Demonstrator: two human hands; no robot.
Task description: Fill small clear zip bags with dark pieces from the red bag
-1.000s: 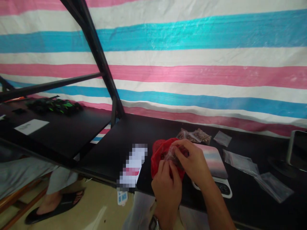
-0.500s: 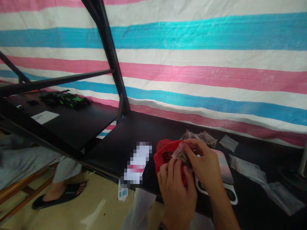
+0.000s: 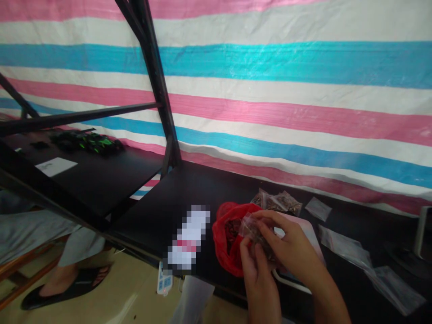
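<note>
Both hands are closed on a small clear zip bag [image 3: 249, 225] with small brownish pieces in it, too small to name. My left hand [image 3: 259, 274] pinches it from below and in front. From the right, my right hand [image 3: 286, 238] grips its upper side with thumb and fingers. The bag is held by the right edge of an open red plastic bag [image 3: 224, 256], which contains many small dark reddish pieces. Partly hidden behind my right hand is a white digital scale [image 3: 312, 231]. Several filled zip bags [image 3: 285, 202] lie just beyond the hands.
Flat zip bags [image 3: 344, 243] lie to the right, near a dark round stand [image 3: 401, 256]. A blurred-out white object [image 3: 192, 234] is left of the red bag. A black frame post [image 3: 155, 85] rises at the left; a person's sandalled foot [image 3: 67, 283] is on the floor.
My left hand has drawn back from over the red bag and shifted right, exposing more of it. Both hands now hold the zip bag closer together. The view has tilted slightly.
</note>
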